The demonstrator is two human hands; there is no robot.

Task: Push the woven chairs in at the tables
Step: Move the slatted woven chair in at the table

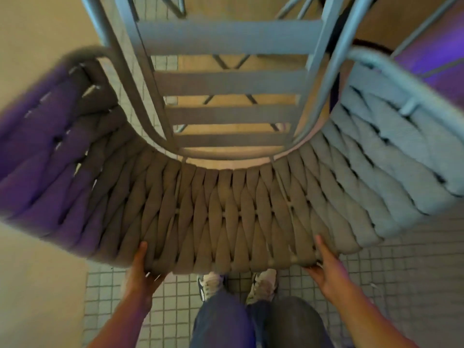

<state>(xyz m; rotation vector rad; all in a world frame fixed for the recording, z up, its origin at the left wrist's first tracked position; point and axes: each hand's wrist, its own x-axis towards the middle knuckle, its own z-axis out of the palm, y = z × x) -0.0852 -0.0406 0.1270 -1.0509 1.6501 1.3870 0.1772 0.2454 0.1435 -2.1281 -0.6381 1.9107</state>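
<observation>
A woven chair fills the head view, seen from above and behind. Its curved backrest [226, 217] is made of thick grey-brown woven straps, tinted purple on the left. The slatted seat [231, 81] sits in a grey metal frame. My left hand [141, 270] grips the top rim of the backrest left of centre, thumb over the weave. My right hand [324, 262] grips the same rim right of centre. The far end of the seat reaches under a wooden table [236, 6] at the top of the view.
The floor [401, 272] is small pale square tiles. My shoes [263, 285] and trouser legs stand right behind the chair. A cream wall or surface [37, 33] lies to the left. Purple-lit surface [437, 54] sits at the upper right.
</observation>
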